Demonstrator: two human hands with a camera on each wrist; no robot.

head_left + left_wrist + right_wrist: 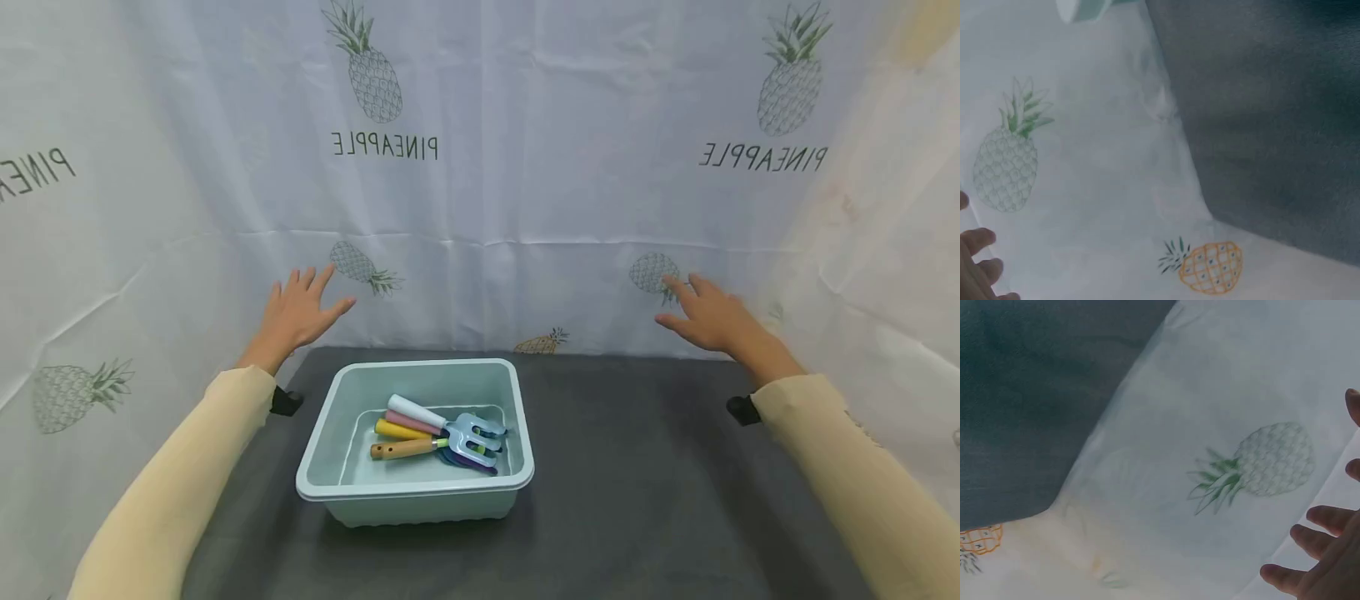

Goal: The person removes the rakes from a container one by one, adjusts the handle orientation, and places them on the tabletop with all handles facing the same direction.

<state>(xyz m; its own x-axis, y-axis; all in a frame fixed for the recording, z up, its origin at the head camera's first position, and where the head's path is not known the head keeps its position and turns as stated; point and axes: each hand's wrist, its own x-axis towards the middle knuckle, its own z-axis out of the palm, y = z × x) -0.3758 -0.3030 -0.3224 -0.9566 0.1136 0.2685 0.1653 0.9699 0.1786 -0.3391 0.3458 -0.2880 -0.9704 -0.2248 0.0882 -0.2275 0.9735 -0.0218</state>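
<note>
My left hand (pixel 294 315) is raised over the table's back left, fingers spread, holding nothing. Across from it my right hand (pixel 712 317) hovers over the back right side, its fingers also spread around nothing. A pale green plastic basin (pixel 420 505) stands on the table, nearer to the left hand. Inside it lies a pile of small garden tools. On top is a light blue hand fork (pixel 474 437) with a wooden handle (pixel 405 449). White, pink and yellow handles (pixel 403 430) stick out beside it, their heads partly hidden under the fork.
The dark grey table (pixel 622 483) carries the basin left of its middle. White curtains (pixel 480 192) printed with pineapples hang close behind the table and along both sides. In the left wrist view, a corner of the basin (pixel 1082 9) shows at the top.
</note>
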